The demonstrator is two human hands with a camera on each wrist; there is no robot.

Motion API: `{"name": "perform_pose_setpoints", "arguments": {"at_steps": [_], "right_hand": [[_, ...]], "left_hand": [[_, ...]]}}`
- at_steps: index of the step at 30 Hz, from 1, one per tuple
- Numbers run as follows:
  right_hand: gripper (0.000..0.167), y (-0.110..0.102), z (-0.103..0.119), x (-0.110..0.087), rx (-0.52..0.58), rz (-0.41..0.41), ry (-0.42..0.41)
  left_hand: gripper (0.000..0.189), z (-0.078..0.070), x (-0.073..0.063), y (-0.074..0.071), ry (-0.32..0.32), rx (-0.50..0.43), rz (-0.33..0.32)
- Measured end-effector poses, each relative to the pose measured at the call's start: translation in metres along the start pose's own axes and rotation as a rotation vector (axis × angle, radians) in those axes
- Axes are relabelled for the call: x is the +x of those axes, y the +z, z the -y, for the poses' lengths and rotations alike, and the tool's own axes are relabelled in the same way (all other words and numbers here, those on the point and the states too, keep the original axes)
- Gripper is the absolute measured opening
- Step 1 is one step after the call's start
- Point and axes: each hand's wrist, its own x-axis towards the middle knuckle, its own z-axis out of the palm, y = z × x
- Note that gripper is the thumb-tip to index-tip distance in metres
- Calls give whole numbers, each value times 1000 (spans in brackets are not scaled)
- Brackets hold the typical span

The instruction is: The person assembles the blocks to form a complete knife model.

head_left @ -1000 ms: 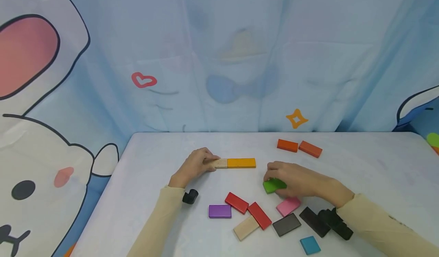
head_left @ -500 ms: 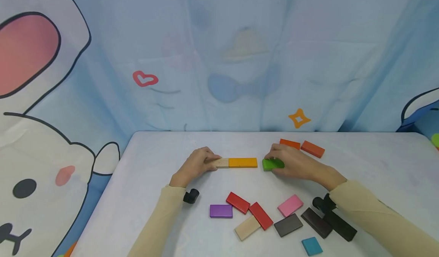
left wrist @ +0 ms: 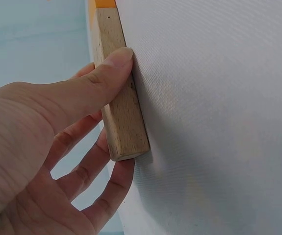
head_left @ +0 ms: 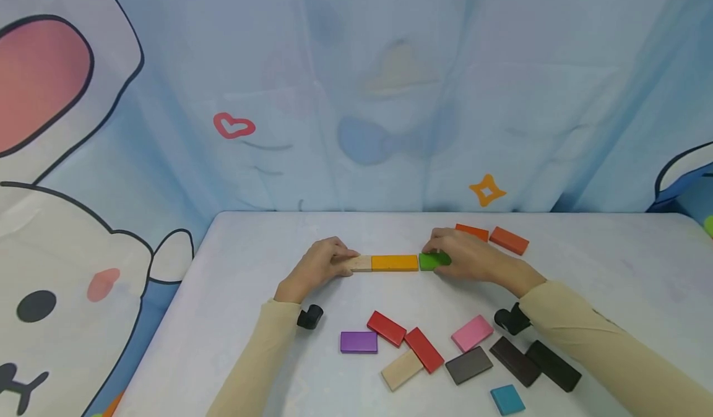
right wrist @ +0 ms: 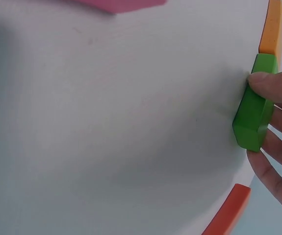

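Observation:
My left hand (head_left: 320, 267) pinches a plain wooden block (left wrist: 123, 117) between thumb and fingers, at the left end of a row on the table. Against that block's right end lies a yellow-orange block (head_left: 394, 263). My right hand (head_left: 473, 257) grips a green block (right wrist: 254, 107), thumb on the near side and fingers behind. In the right wrist view the green block's end sits right at the orange block's end, in line with it. Part of the green block is hidden under the right hand in the head view.
Two orange-red blocks (head_left: 509, 240) lie behind the right hand, one partly covered. Nearer are a purple block (head_left: 359, 343), two red blocks (head_left: 387, 328), a wooden block (head_left: 402, 370), a pink block (head_left: 471, 333), several dark blocks (head_left: 468, 365) and a blue block (head_left: 507, 399).
My right hand has carried the green block away from the pink block, back and then leftward to the orange block's right end. The left hand has kept its hold on the wooden block.

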Motion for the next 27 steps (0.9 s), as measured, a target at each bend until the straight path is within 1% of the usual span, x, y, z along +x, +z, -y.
{"name": "perform_pose_setpoints", "arguments": {"at_steps": [6,15,18,24,27], "right_hand": [[34,0,1,1,13,8,5],[36,-5,4,4,0,18,4],[36,-5,4,4,4,21,12],[40,-2,4,3,41,29,21],[41,-4,1,1,80,26,48]], "left_hand": [[38,0,0,0,9,0,-1],[38,-1,2,-2,21,9,2],[38,-1,3,-3,15,10,6],[39,0,1,-1,5,12,10],[39,1,0,0,7,12,8]]}}
